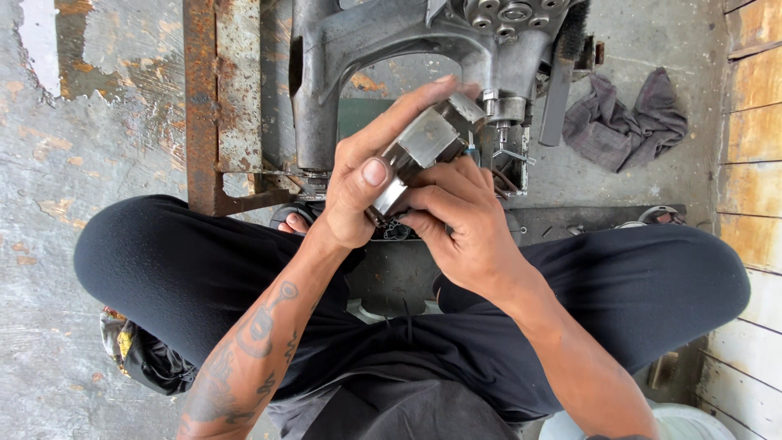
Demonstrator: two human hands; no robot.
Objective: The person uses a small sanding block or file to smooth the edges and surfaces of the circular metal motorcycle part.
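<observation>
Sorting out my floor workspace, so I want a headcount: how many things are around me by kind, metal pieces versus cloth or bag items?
Metal pieces: 3 (metal part held by both hands, grey machine body, rusty bracket)
Cloth or bag items: 2 (grey rag, black bag)
Total: 5

Seated cross-legged on the worn concrete floor [73, 147], the person grips a blocky metal part [423, 147] in both hands. The left hand [366, 175] wraps it, thumb pressed on its face; the right hand [460, 220] pinches from below. Just beyond the part stands the grey machine body [358, 49], a rusty frame [216, 98] on its left, a crumpled rag [627, 118] on its right.
</observation>
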